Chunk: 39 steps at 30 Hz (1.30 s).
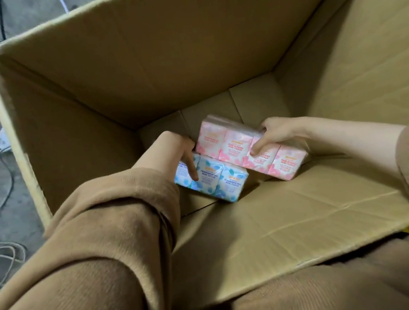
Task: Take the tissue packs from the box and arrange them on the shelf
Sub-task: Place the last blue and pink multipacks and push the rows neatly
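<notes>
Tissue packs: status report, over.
Left hand grips blue pack. Right hand grips pink pack. Both packs deep in box. Nothing blocking the lift.

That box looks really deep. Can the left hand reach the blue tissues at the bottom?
Looks like yes: the left hand is down inside the open box, holding the blue tissue pack.
</notes>
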Each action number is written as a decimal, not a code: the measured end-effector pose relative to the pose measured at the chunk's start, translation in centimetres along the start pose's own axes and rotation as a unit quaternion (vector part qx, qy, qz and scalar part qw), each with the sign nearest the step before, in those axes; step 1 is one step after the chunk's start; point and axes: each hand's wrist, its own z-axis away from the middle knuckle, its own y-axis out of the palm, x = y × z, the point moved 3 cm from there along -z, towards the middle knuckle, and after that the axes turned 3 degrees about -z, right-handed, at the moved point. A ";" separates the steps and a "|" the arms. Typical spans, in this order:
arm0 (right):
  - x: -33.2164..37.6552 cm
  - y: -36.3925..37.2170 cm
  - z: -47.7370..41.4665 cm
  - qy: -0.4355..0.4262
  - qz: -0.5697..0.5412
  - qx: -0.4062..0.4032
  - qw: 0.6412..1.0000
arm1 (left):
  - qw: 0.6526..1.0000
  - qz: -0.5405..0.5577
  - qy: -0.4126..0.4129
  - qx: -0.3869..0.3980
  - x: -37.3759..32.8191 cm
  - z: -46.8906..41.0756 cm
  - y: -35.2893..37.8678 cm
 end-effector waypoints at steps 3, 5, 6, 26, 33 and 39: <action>0.4 -0.2 0.0 -0.011 0.022 -0.001 1.000 | 1.000 0.005 -0.008 0.007 0.0 -0.4 0.1; 0.3 -0.6 0.2 -0.013 0.030 -0.009 0.999 | 1.000 0.003 0.008 -0.002 -0.1 -0.3 0.0; 0.3 -0.8 0.3 -0.013 0.029 -0.010 0.999 | 1.000 0.007 0.017 0.002 -0.1 -0.1 0.0; 2.3 -7.6 14.0 0.022 -0.023 -0.078 0.996 | 0.999 -0.010 0.009 -0.052 -2.5 12.0 -6.3; 2.8 -9.1 23.3 -0.009 -0.048 -0.124 0.991 | 0.989 -0.042 0.001 -0.139 -3.6 21.0 -8.7; 2.0 -8.8 32.4 -0.054 -0.046 -0.206 0.976 | 0.967 -0.066 0.003 -0.246 -4.8 29.2 -10.1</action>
